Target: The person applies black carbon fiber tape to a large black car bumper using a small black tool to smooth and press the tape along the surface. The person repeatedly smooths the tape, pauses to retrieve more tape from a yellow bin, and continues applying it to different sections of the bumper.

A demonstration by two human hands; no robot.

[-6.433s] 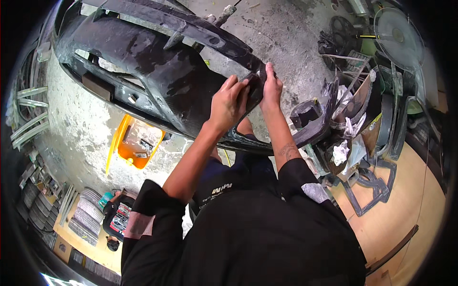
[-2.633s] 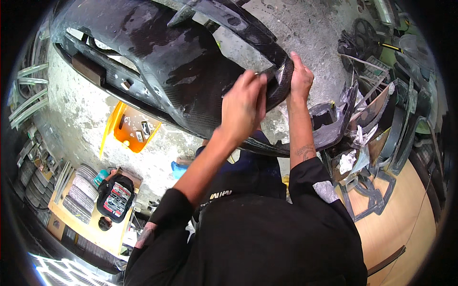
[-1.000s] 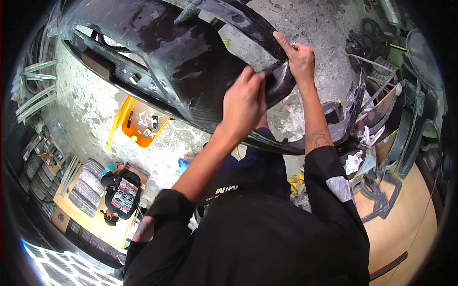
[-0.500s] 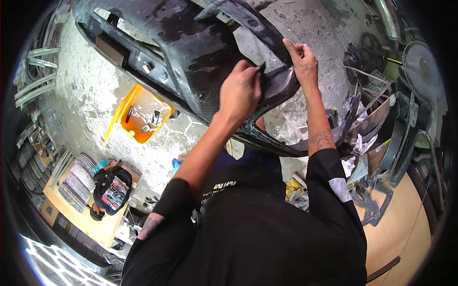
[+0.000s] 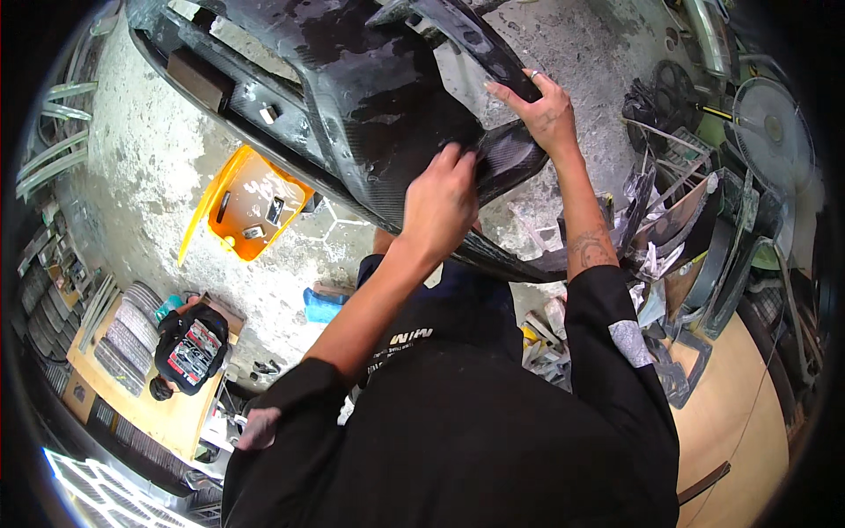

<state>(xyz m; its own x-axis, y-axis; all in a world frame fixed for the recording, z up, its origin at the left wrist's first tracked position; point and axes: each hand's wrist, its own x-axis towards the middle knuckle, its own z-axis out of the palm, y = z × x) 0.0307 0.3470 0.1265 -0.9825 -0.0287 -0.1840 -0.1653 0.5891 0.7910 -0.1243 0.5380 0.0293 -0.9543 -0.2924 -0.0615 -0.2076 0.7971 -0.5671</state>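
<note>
Both hands are on a big black car bumper that spans the far side of the scene over the concrete floor. The left hand presses closed against its glossy lower panel, while the right hand grips the upper edge just beside it. A yellow tray lies left.

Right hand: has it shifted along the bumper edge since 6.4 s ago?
Yes. The right hand was beside the left hand on the black bumper part; now it grips the thin upper edge, farther from the body and apart from the left.
</note>
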